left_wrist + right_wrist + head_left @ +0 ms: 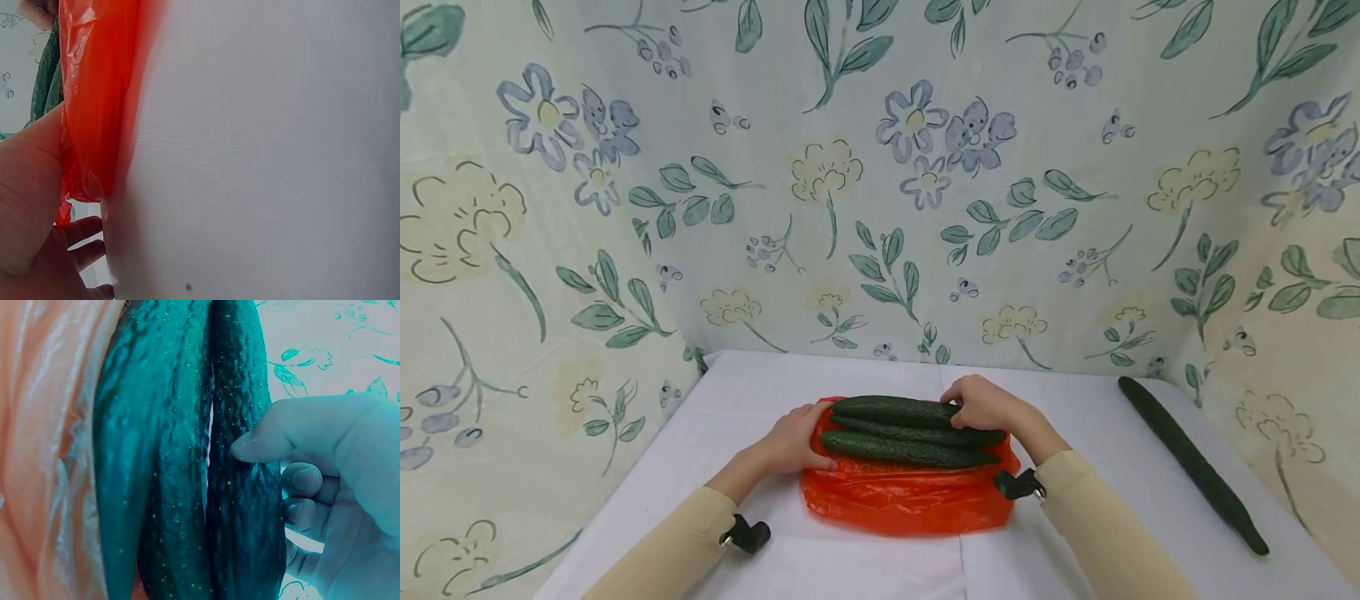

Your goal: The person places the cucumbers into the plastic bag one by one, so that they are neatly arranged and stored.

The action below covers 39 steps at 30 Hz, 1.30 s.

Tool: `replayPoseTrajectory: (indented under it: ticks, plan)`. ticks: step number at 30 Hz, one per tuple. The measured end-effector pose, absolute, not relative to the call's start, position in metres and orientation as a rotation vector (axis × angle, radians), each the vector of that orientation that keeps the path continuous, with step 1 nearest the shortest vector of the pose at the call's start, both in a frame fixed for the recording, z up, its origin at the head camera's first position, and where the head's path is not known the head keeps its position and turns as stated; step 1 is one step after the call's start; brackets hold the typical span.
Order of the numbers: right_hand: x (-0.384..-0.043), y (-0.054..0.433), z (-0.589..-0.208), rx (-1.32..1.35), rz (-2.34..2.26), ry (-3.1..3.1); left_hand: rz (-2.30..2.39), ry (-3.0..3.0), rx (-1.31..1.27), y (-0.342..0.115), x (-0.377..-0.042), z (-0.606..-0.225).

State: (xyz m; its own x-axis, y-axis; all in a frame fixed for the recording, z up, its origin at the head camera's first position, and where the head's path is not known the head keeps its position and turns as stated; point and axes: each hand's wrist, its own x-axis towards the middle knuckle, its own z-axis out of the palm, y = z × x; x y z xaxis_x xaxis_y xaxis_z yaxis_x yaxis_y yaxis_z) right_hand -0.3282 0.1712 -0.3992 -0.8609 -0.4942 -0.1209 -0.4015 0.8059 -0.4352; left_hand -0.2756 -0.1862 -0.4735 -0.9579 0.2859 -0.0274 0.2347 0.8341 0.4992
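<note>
Three dark green cucumbers lie side by side on a crumpled red plastic bag in the head view: a rear cucumber, a middle one and a front cucumber. My right hand pinches the rear cucumber near its right end. In the right wrist view, the thumb presses its upper side while the curled fingers sit along its far side. At the bag's left end, my left hand rests against the plastic, thumb toward the front. Its fingers look spread and loosely extended in the left wrist view.
Another long cucumber lies slantwise on the white table cover at the right. Floral cloth hangs behind the table and along both sides. Small dark wrist mounts sit at each sleeve's cuff.
</note>
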Motion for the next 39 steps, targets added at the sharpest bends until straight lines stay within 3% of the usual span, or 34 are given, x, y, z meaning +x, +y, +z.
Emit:
replayPoseTrajectory:
  ticks: [39]
  plan:
    - [-0.334,0.167,-0.412,-0.706,-0.657,2.884,0.750,2.929,0.433,-0.185,-0.276,-0.474]
